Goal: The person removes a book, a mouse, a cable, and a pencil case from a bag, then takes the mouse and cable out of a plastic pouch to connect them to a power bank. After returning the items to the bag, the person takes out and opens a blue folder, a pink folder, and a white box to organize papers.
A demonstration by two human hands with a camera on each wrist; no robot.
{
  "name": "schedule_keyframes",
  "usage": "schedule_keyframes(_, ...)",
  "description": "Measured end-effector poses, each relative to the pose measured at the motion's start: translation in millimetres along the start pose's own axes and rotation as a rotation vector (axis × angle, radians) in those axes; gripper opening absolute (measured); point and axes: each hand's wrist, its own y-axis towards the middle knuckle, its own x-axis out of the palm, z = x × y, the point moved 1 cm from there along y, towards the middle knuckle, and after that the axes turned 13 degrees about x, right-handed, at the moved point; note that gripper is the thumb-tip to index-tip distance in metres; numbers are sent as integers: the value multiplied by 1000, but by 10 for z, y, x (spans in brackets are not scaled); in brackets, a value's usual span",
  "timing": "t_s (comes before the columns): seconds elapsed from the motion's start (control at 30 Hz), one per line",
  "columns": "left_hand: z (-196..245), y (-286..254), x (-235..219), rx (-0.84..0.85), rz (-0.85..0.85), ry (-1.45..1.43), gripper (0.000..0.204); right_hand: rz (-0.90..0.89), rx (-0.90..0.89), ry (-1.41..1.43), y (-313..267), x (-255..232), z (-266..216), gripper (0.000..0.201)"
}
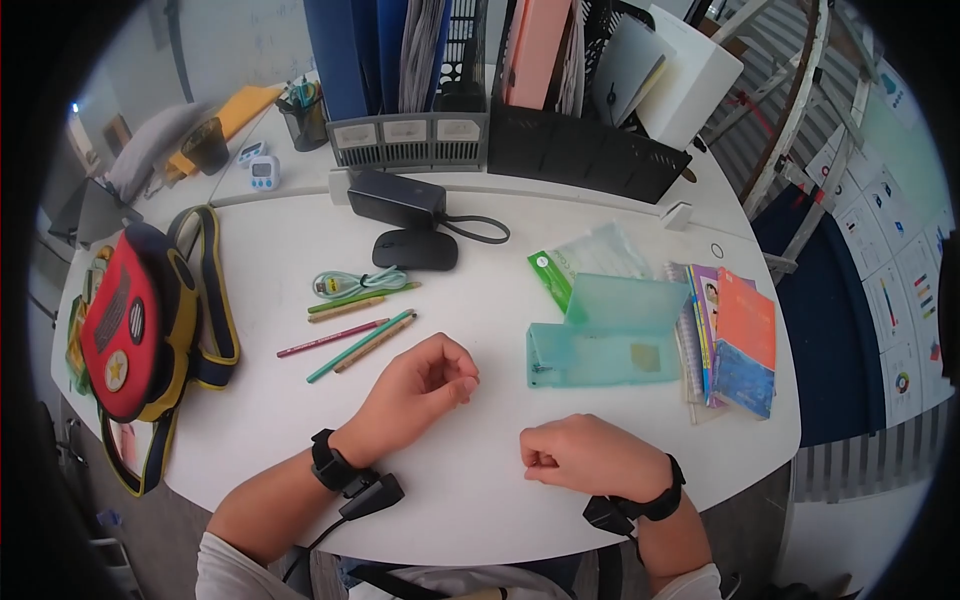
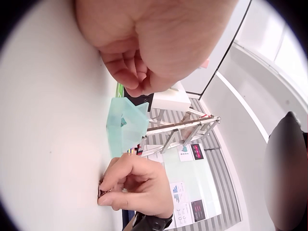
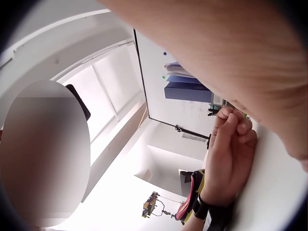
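Dark small item [image 2: 101,189] between fingertips of the right grip [image 2: 138,185]

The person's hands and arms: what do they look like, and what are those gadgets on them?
The left hand and right hand are human, with no gloves showing. Each wrist has a black strap carrying a compact black camera with a thin dark cable. Pale, whitish sleeves leave the forearms uncovered.

Teal case [image 1: 605,362] nr tbl's [image 1: 250,430] R edge is looking like smooth plastic. Mouse [image 1: 425,250] is showing matt plastic; bag straps [image 1: 213,300], L edge, are showing cloth.
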Motion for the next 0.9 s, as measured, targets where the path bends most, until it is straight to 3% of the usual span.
schedule_keyframes(0.17, -9, -12, -3, 11, -3, -8, 10, 194, -25, 48, -32, -137, 0, 16)
schedule_keyframes(0.27, -3, -5, 4, 7, -15, 4, 10, 561, -25, 67, -33, -187, -6, 13)
schedule_keyframes(0.3, -8, -9, 3, 6, -17, -18, 10, 561, -28, 64, -11, -186, 6, 13)
schedule_keyframes(0.37, -11, -14, -2, 10, -16, -36, 11, 786, -134, -94, 28, -200, 27, 12)
schedule_keyframes(0.47, -8, -9, -4, 6, -34, -6, 11, 916, -205, -154, 90, -183, 42, 11)
schedule_keyframes(0.77, 66, -31, -10, -2, -19, 5, 10, 958, -129, -262, 185, -129, 155, 9)
schedule_keyframes(0.87, 174, -26, -104, 41, 21, 78, 9, 931, -73, -266, 153, -119, 111, 9)
schedule_keyframes(0.9, 255, -20, -172, 132, 77, 264, 9, 922, -74, -251, 154, -96, 118, 9)
